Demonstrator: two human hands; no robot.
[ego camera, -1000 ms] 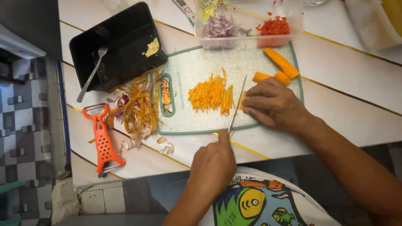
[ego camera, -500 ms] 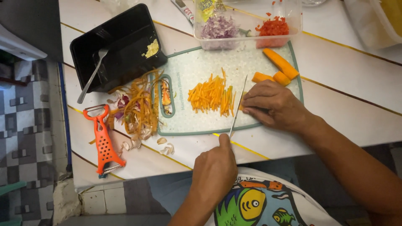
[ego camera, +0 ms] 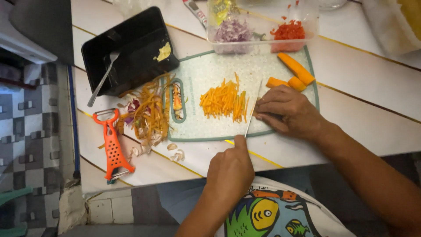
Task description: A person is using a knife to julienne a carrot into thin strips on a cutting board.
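White tabletop unchanged; both hands keep the knife at the carrots.

Knife handle hidden inside left hand

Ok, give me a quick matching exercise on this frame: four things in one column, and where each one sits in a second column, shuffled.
Things:
1. orange peeler
2. knife
3. spoon
4. carrot strips

Places:
A. in the black tray
B. piled mid cutting board
C. on the table, left of the peel scraps
D. held by the left hand, blade beside the right hand

Pairs: 1-C, 2-D, 3-A, 4-B
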